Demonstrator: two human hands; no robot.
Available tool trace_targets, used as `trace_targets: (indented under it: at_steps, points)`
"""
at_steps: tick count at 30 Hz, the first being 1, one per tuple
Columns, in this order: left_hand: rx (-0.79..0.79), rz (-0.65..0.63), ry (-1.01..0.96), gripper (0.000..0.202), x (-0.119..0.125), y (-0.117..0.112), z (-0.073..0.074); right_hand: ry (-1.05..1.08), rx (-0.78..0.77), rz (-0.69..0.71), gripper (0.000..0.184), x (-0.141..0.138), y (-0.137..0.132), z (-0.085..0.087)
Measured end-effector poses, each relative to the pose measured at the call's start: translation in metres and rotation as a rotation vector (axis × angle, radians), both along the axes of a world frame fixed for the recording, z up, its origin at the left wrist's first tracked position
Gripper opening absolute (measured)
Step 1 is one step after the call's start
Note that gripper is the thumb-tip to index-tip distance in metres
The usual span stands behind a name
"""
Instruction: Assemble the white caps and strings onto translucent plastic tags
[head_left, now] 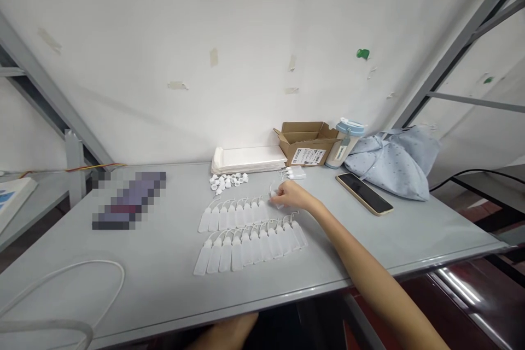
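My right hand is closed at the right end of the back row, its fingertips pinching a small translucent plastic bottle with a thin white strap. The hand hides most of that bottle. A back row of similar flat bottles lies on the grey table, each with a white neck and looped strap. A longer front row of bottles lies nearer me. Below the table's front edge, part of my left hand or forearm shows, blurred, with its fingers hidden.
Loose white caps lie behind the rows, before a stack of white trays. A few more bottles lie near an open cardboard box. Rightward are a cup, phone and blue cloth bag. A white cable loops at left.
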State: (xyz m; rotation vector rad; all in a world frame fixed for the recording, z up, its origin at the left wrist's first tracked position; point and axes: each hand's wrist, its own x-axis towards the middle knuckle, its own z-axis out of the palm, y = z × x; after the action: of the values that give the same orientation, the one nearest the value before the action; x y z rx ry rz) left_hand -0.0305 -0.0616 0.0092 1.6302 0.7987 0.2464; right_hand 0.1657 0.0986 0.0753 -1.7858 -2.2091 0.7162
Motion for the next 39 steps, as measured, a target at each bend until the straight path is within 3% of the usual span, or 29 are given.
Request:
trace_targets:
  at_steps: [3,4,6,9,10,12,14,16,20,25,29,36,39]
  points:
    - [-0.065,-0.115,0.052,0.012,0.014,-0.014,0.001,-0.037,0.062,-0.016,0.028,-0.002,-0.001,0.001]
    - [-0.101,-0.176,0.055,0.015,0.014,-0.014,0.011,-0.042,0.091,-0.026,0.026,-0.004,-0.001,0.001]
    - [-0.152,-0.240,-0.035,0.014,0.008,-0.002,0.046,-0.033,0.160,-0.043,0.023,-0.007,-0.002,0.001]
    - [-0.210,-0.085,-0.201,0.016,-0.012,0.043,0.108,0.026,0.274,-0.072,0.020,-0.014,-0.004,0.001]
    - [-0.134,-0.012,-0.255,0.016,-0.018,0.062,0.124,0.053,0.308,-0.080,0.020,-0.016,-0.005,0.002]
    - [0.024,0.154,-0.302,0.016,-0.027,0.096,0.140,0.100,0.374,-0.082,0.021,-0.021,-0.007,0.002]
    - [0.162,0.410,-0.321,0.021,-0.029,0.120,0.133,0.120,0.434,-0.052,0.022,-0.026,-0.012,0.003]
    - [0.248,0.615,-0.345,0.026,-0.027,0.130,0.114,0.113,0.489,-0.006,0.021,-0.033,-0.017,0.005]
    - [0.215,0.773,-0.427,0.030,-0.021,0.126,0.081,0.045,0.565,0.064,0.020,-0.049,-0.031,0.007]
    - [0.079,0.730,-0.530,0.031,-0.013,0.115,0.081,-0.092,0.633,0.116,0.020,-0.060,-0.040,0.006]
    - [0.078,0.697,-0.561,0.029,-0.010,0.110,0.083,-0.183,0.719,0.149,0.021,-0.059,-0.041,0.002]
    - [0.115,0.651,-0.521,0.032,-0.012,0.110,0.081,-0.067,1.175,0.225,0.017,-0.056,-0.040,-0.009]
    - [0.055,0.598,-0.566,0.030,-0.013,0.110,0.082,0.016,1.284,0.223,0.014,-0.058,-0.041,-0.011]
